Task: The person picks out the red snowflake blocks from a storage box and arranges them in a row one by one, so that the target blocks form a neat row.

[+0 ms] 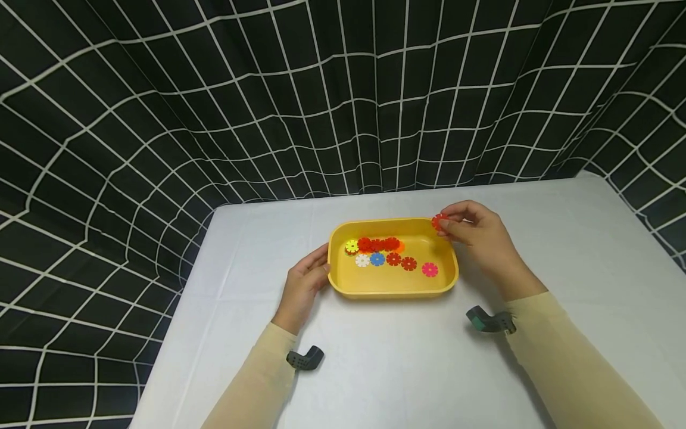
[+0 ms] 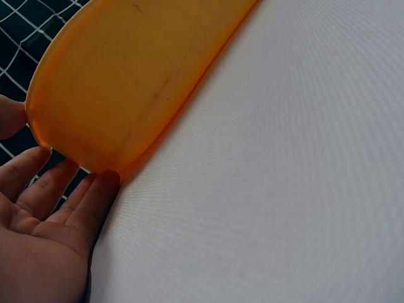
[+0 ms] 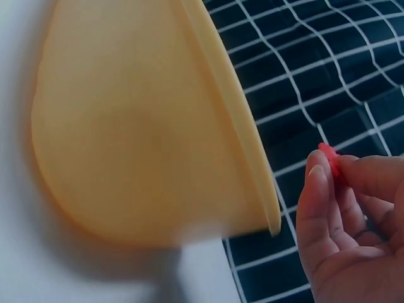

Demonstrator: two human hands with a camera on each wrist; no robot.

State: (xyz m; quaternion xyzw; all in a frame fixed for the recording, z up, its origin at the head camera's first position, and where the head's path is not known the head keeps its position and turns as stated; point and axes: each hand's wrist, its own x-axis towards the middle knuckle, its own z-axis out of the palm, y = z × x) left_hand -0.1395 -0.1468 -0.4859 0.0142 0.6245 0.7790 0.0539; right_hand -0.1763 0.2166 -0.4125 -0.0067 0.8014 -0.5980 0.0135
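Note:
A shallow yellow tray [image 1: 391, 285] with a raised rim holds several notched plastic building discs. My left hand [image 1: 304, 289] holds the tray's left end; in the left wrist view its fingertips [image 2: 104, 180] touch the outer wall and the thumb meets the rim. Above the tray's far right corner, my right hand [image 1: 479, 235] pinches a red notched disc [image 1: 439, 221] between thumb and fingers. The right wrist view shows that disc [image 3: 329, 158] edge-on, apart from the rim. Inside lie a white disc [image 1: 362, 260], a blue disc [image 1: 377, 259] and a pink disc [image 1: 430, 270].
More red discs [image 1: 377, 245] cluster along the tray's far side, beside a yellow-green disc [image 1: 351, 246]. A white cloth [image 1: 386, 357] covers the table. Dark curtains with a white grid [image 1: 354, 107] hang behind and at both sides.

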